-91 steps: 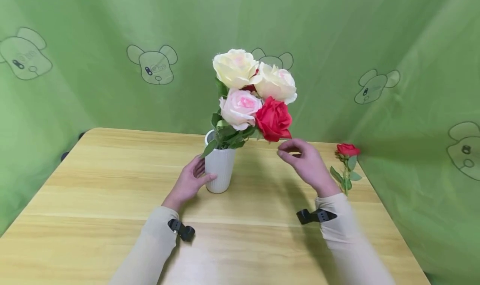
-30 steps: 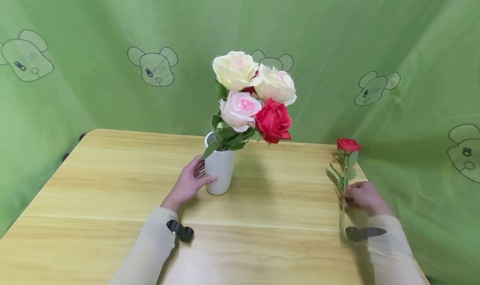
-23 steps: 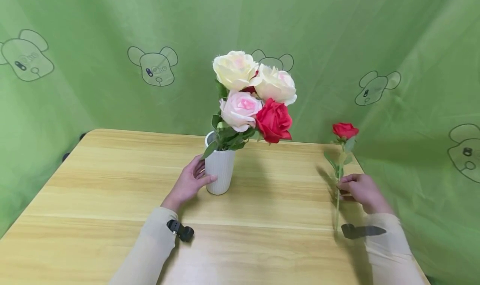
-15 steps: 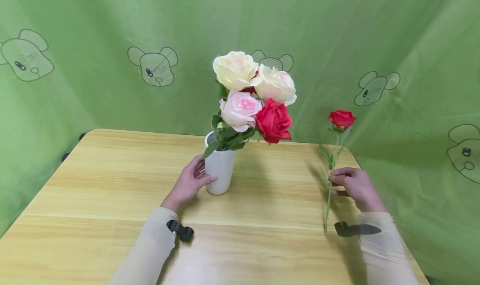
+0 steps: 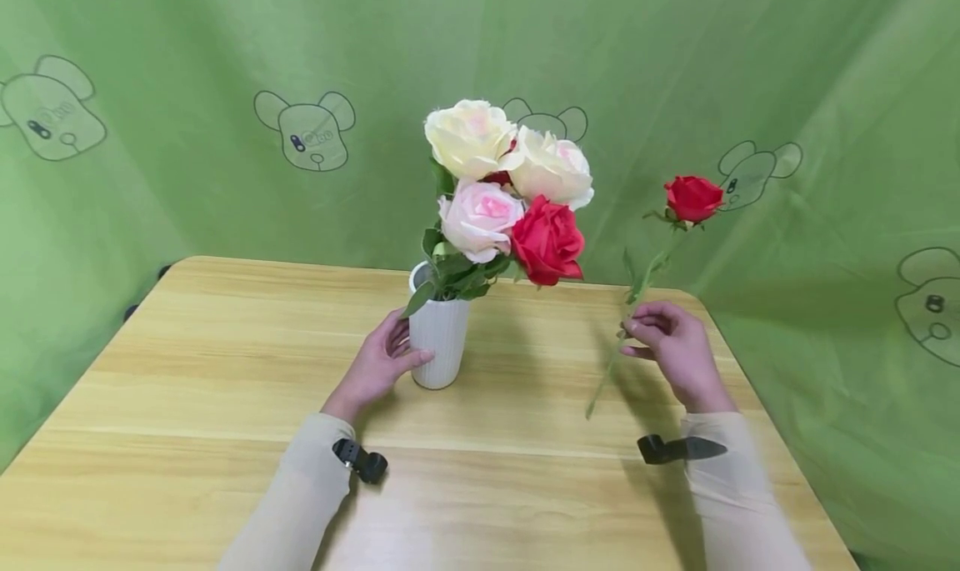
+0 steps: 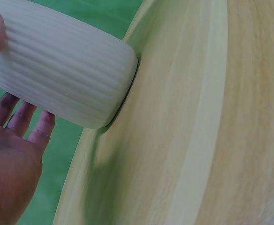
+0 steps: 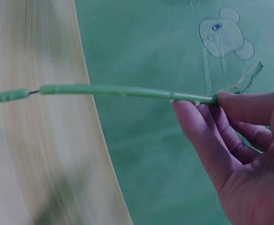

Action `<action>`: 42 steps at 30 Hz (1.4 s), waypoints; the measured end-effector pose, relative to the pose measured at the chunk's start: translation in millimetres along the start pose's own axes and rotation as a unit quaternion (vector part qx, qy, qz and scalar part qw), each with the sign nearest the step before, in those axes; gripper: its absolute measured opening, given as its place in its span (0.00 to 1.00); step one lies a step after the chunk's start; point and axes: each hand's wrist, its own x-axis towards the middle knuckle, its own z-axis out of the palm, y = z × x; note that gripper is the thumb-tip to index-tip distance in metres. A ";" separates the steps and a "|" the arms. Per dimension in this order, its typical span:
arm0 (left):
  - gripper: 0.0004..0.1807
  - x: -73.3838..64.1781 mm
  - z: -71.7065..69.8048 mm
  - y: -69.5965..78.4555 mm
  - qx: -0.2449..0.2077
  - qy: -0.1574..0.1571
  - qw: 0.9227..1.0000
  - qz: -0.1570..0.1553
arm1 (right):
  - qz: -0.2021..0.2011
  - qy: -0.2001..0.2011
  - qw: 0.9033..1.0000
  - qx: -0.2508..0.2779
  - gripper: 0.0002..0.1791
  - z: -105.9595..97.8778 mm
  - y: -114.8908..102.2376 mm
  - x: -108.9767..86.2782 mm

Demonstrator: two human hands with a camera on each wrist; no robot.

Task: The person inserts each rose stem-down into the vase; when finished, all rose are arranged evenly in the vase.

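A ribbed white vase (image 5: 438,346) stands upright on the table, holding cream roses (image 5: 471,139), a pink rose (image 5: 482,219) and a red rose (image 5: 549,241). My left hand (image 5: 377,366) holds its left side; in the left wrist view, the thumb and fingers lie on opposite sides of the vase (image 6: 66,65). To the right, my right hand (image 5: 675,350) pinches the stem of another red rose (image 5: 693,199), raised above the table and tilted with its bloom up and right. In the right wrist view, thumb and fingers grip the green stem (image 7: 109,90), which shows a bare wire gap.
The wooden table (image 5: 225,371) ends at a back edge behind the vase. A green curtain (image 5: 375,37) printed with bear faces hangs behind it and along the right side. Each wrist wears a black camera band (image 5: 362,460).
My right hand went from beside the bouquet to the red rose lying at the right, took its stem, lifted it and brought it up and left. My left hand stayed on the vase.
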 end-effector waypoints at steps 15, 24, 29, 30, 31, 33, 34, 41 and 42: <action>0.40 0.9 -0.4 -0.5 0.004 0.003 1.000 -0.005 | -0.085 0.025 0.994 0.070 0.12 38.7 -11.0 9.4; 0.40 -0.5 -0.4 -1.8 0.008 0.004 1.000 -0.006 | -0.134 0.071 0.981 0.124 0.13 70.1 -15.2 14.8; 0.40 -2.2 0.5 -3.1 0.009 0.003 1.000 -0.007 | -0.132 0.075 0.978 0.142 0.14 85.4 -13.7 15.5; 0.40 -2.5 0.6 -3.4 0.008 0.003 1.000 -0.006 | -0.132 0.075 0.978 0.145 0.13 88.1 -13.3 15.5; 0.40 -2.6 0.6 -3.7 0.008 0.003 1.000 -0.005 | -0.132 0.077 0.977 0.147 0.13 90.6 -13.1 15.7; 0.40 -2.5 0.5 -4.3 0.008 0.003 1.000 -0.004 | -0.135 0.083 0.976 0.149 0.15 94.9 -12.7 16.5; 0.40 -2.3 0.4 -4.4 0.009 0.003 1.000 -0.005 | -0.139 0.087 0.975 0.150 0.16 96.8 -12.6 17.1; 0.40 -0.8 0.3 -3.6 0.006 0.005 1.000 -0.001 | -0.158 0.089 0.972 0.151 0.17 107.4 -13.0 20.7; 0.40 -0.7 0.5 -3.7 0.006 0.006 1.000 -0.001 | -0.159 0.086 0.972 0.152 0.17 108.5 -12.9 20.8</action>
